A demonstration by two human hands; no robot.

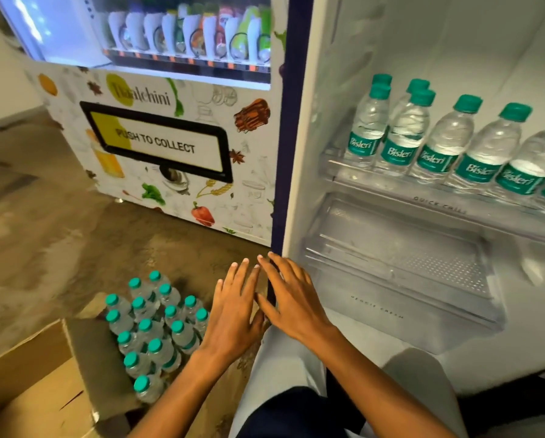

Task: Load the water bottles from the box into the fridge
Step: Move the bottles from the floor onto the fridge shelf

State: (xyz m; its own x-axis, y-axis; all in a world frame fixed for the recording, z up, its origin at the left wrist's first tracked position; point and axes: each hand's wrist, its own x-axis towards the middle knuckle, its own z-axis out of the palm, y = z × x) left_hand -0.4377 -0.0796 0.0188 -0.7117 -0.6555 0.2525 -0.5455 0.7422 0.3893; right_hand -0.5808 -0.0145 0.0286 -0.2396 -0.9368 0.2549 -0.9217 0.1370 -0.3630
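Note:
Several small water bottles with teal caps [152,330] stand upright in an open cardboard box [40,384] on the floor at lower left. The fridge [407,42] stands open on the right. On its glass shelf [391,184], several more bottles [435,143] stand in a row. My left hand [235,314] and my right hand [291,298] are both empty, fingers straight and spread. They hover side by side between the box and the fridge's lower left edge. The right hand's fingertips reach the fridge's dark blue edge; contact is unclear.
A clear vegetable drawer [400,267] sits below the shelf. A vending machine [176,147] with a "PUSH TO COLLECT" flap stands left of the fridge. Brown mottled floor [59,248] lies in front. My knee [284,374] in light trousers is below the hands.

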